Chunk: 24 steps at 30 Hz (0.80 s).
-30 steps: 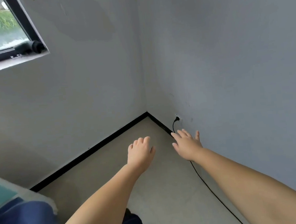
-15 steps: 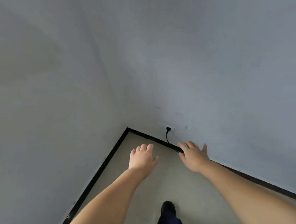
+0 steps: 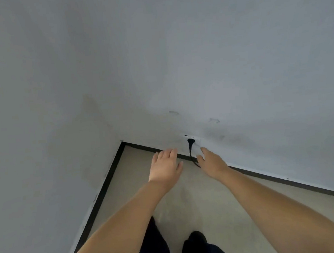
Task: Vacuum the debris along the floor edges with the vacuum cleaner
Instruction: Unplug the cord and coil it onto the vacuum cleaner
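**Closing on the wall plug, no vacuum in sight**

Head view, now. Both arms stretched forward and down toward the room corner. Left hand (image 3: pixel 165 165) palm-down, fingers (image 3: pixel 167 153) straight and close together, thumb out to the side, holding nothing; hovering over the floor (image 3: pixel 199 200) just short of the skirting (image 3: pixel 105 191). Right hand (image 3: pixel 211 163) also flat and empty, fingers loosely extended, tips just beside the cord (image 3: pixel 191 154) hanging from the plug (image 3: pixel 190 142). Plug seated in a white socket (image 3: pixel 196 140) low on the right wall (image 3: pixel 238 68). Contact between right hand and cord: cannot tell, probably none. Dark shoe (image 3: pixel 195 240) and trouser leg at bottom centre. Loop of cord at the lower right edge.

Vacuum cleaner: not in frame; only its presumed cord showing. Debris along the edges: none discernible at this sharpness.

Against the earlier head views. A second ago window and a blue object at left in shot, corner well off. Half a second ago window gone, corner nearer. Now socket sitting between the two hands, right hand shifted from over the skirting to beside the cord. Hands unchanged in pose, empty throughout.

Reading: approach to the socket, likely checking or handling the plug. Vacuuming proper not begun from what shows.
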Available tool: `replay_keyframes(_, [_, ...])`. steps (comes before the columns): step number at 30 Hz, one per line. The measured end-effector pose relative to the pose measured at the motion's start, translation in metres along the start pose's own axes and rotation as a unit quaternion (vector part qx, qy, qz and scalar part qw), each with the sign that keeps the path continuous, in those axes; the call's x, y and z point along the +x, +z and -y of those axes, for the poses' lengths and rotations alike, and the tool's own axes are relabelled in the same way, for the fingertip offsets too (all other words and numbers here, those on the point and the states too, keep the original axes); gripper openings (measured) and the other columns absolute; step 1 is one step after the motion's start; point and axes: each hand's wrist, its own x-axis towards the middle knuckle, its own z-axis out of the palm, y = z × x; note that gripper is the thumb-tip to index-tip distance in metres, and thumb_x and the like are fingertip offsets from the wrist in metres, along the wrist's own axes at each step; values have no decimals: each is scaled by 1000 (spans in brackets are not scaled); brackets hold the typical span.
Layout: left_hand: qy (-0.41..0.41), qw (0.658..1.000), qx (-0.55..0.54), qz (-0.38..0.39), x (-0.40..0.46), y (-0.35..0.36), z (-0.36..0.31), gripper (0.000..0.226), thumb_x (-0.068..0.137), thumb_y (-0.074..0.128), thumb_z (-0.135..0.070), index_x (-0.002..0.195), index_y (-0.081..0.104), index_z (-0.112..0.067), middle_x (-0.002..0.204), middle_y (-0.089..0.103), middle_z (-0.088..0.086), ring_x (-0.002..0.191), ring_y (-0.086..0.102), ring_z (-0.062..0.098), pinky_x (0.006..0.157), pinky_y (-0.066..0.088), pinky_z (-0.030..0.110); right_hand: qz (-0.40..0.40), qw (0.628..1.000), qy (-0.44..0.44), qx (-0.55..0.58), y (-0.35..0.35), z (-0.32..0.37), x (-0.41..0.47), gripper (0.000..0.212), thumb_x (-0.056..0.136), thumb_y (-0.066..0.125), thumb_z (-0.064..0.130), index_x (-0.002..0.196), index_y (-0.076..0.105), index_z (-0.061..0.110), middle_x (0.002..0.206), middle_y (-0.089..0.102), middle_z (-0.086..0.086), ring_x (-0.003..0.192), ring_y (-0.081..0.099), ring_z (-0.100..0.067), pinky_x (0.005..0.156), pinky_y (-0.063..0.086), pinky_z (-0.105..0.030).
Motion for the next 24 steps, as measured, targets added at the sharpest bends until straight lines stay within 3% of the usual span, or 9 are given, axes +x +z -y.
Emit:
replay_keyframes(5, [73, 997, 31, -20, 100, 107, 51, 47, 101, 35, -30, 146, 30, -19, 150, 34, -1, 139, 27, 15, 119, 10, 38, -73, 978, 133, 141, 69, -34, 127, 41, 103, 31, 27, 124, 48, -3, 120, 57, -20, 107, 54, -32, 73, 34, -29])
replay_keyframes(9, [198, 969, 67, -129, 162, 185, 88, 57, 93, 51, -18, 147, 35, -11, 151, 38, 4, 142, 30, 18, 119, 10, 42, -106, 967, 118, 199, 110, -52, 203, 38, 104, 27, 28, 90, 54, 6, 88, 55, -11, 78, 51, -24, 71, 34, -28])
replay_keyframes(11, [288, 923, 129, -221, 194, 216, 104, 67, 81, 66, -16, 142, 43, -6, 148, 42, 8, 139, 37, 24, 113, 21, 52, -135, 948, 80, 276, 125, -61, 229, 38, 105, 25, 29, 106, 57, 8, 93, 62, -12, 85, 59, -26, 77, 45, -30])
replay_keyframes(13, [326, 880, 185, -293, 227, 242, 116, 75, 77, 68, -19, 144, 38, -5, 153, 33, 9, 142, 30, 24, 111, 20, 58, -145, 903, 65, 400, 136, -69, 246, 40, 105, 24, 31, 116, 55, 9, 82, 65, -11, 71, 61, -23, 63, 54, -30])
replay_keyframes(16, [322, 852, 214, -353, 267, 271, 123, 89, 77, 70, -31, 149, 23, -7, 157, 16, 7, 146, 16, 25, 110, 16, 63, -125, 853, 39, 505, 149, -79, 257, 40, 105, 23, 38, 109, 53, 12, 55, 55, -2, 42, 48, -12, 38, 41, -20])
replay_keyframes(20, [304, 833, 233, -400, 294, 285, 125, 100, 80, 60, -50, 151, 1, -11, 158, -24, 5, 147, -15, 20, 109, 10, 63, -106, 818, 24, 565, 152, -78, 258, 49, 102, 24, 48, 88, 54, 12, 38, 33, 9, 29, 25, -5, 30, 19, -15])
replay_keyframes(24, [297, 831, 194, -429, 298, 291, 122, 93, 91, 48, -38, 149, -20, -14, 155, -32, 2, 144, -24, 17, 114, 5, 61, -127, 806, 25, 578, 155, -69, 249, 47, 104, 24, 44, 71, 43, 16, 36, 29, 10, 29, 20, -5, 30, 14, -14])
